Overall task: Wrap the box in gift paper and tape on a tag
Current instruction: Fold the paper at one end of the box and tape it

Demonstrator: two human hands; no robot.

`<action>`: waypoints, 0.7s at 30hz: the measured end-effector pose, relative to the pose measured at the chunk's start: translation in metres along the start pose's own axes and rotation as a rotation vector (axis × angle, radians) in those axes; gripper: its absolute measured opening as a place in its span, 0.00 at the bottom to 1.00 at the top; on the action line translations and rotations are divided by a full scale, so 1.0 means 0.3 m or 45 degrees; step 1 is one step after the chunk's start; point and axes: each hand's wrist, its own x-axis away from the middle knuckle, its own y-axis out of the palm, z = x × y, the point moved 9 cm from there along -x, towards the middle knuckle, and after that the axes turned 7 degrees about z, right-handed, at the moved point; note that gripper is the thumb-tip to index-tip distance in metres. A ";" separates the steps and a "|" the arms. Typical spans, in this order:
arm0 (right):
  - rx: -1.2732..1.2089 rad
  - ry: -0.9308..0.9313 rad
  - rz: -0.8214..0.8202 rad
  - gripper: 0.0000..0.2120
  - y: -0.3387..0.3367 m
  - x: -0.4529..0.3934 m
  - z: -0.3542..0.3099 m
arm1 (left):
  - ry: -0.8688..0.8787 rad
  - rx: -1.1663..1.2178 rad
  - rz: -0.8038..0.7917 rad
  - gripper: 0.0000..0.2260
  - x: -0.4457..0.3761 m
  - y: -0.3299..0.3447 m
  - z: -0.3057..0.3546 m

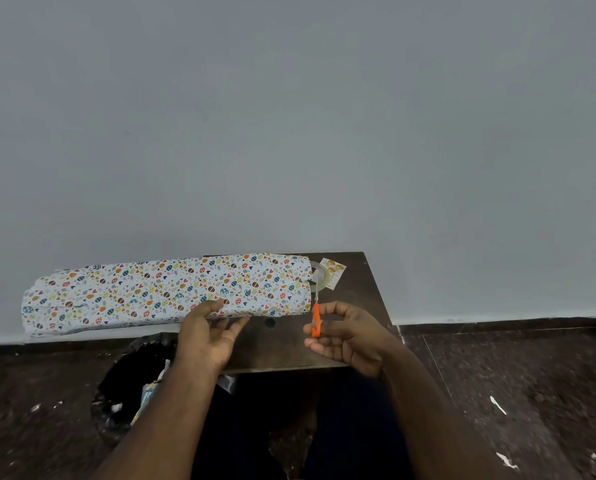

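Cutting step: left hand, fingers relaxed, steadies paper on the table; right hand grips scissors at its right end. Box unseen. Next: align blades.

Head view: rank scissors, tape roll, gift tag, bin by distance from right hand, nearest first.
From the right hand:
1. Scissors, in its grip.
2. Tape roll, just beyond, by the paper's end.
3. Gift tag, beside the tape, slightly farther.
4. Bin, on the floor far left.

Tape roll, tag right of paper, apparently touching.
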 end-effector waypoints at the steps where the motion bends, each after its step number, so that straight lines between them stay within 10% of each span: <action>1: 0.000 0.000 -0.007 0.17 0.002 0.000 0.002 | 0.002 -0.004 0.003 0.10 0.004 0.001 0.002; 21: -0.035 -0.094 0.026 0.10 -0.001 -0.028 -0.019 | -0.018 -0.029 0.010 0.12 -0.005 -0.025 -0.013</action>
